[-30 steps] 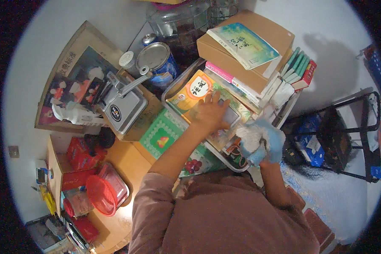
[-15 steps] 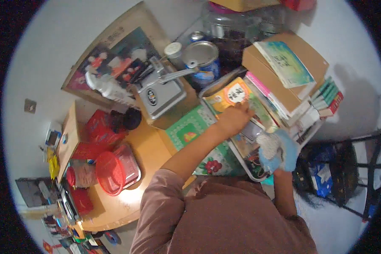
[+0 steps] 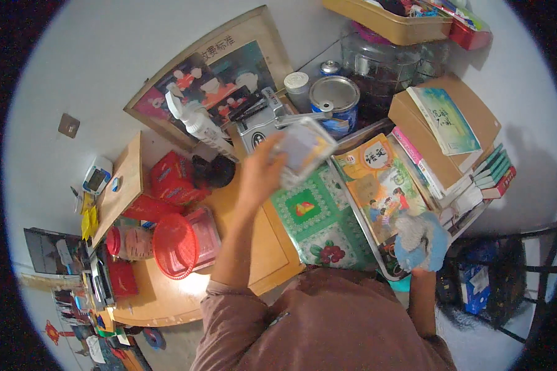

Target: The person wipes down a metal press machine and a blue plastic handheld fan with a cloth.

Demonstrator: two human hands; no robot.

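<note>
My left hand (image 3: 261, 170) is closed on the near edge of a clear plastic case (image 3: 308, 148), held in the air in front of the grey metal box (image 3: 257, 133). A light blue and whitish cloth (image 3: 436, 238) is bunched in my right hand (image 3: 423, 267) and hides its fingers. That hand is over the near right corner of a tray (image 3: 360, 226). Beside it in the tray lies a colourful book (image 3: 368, 167) with an orange and green cover. A green patterned tablecloth (image 3: 312, 219) lies left of the tray.
A cardboard box (image 3: 408, 111) bearing a green book (image 3: 445, 123) stands at the tray's far side. Behind are a blue tin (image 3: 334, 96), a large clear jar (image 3: 377, 62) and a white spray bottle (image 3: 198, 123). A red basket (image 3: 174, 247) sits left on the wooden table (image 3: 254, 247).
My left hand has lifted the clear case off the book and moved it left, uncovering the book's cover. My right hand stays near the tray's corner with the cloth. The view has shifted.
</note>
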